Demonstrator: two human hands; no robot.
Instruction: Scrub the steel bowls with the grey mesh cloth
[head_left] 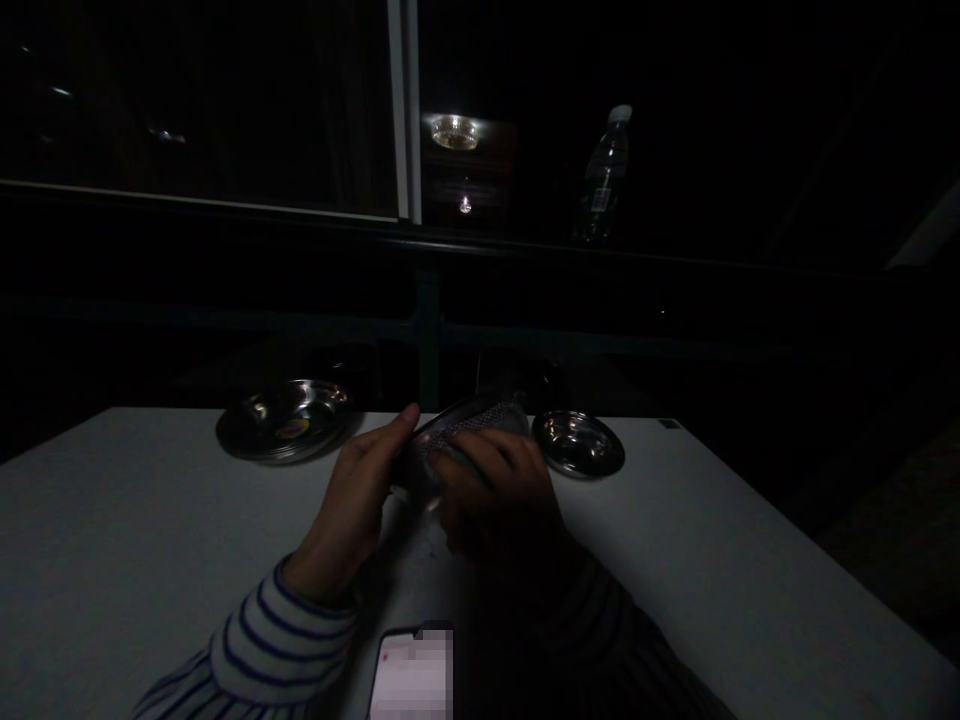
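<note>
Presently one dark dish (491,415), near one bowl (577,445), sits between the left hand (364,480) gripping its edge and the right hand (502,490), hold unclear.

I can't read a single word, brand or number on my feed. I do see a yellow oval sticker (292,428) inside the stack of round, shiny metal dishes (262,446) by the far edge of the white rectangular table (697,570), toward its left corner; its print is too dim. Beyond that edge, the clear plastic bottle with a white cap (616,150) carries a dark-green label with a pale, barcode-like patch (601,199), unreadable to me. Toward the near edge, the lit, dark-framed phone's screen (411,682) is pixelated.
</note>
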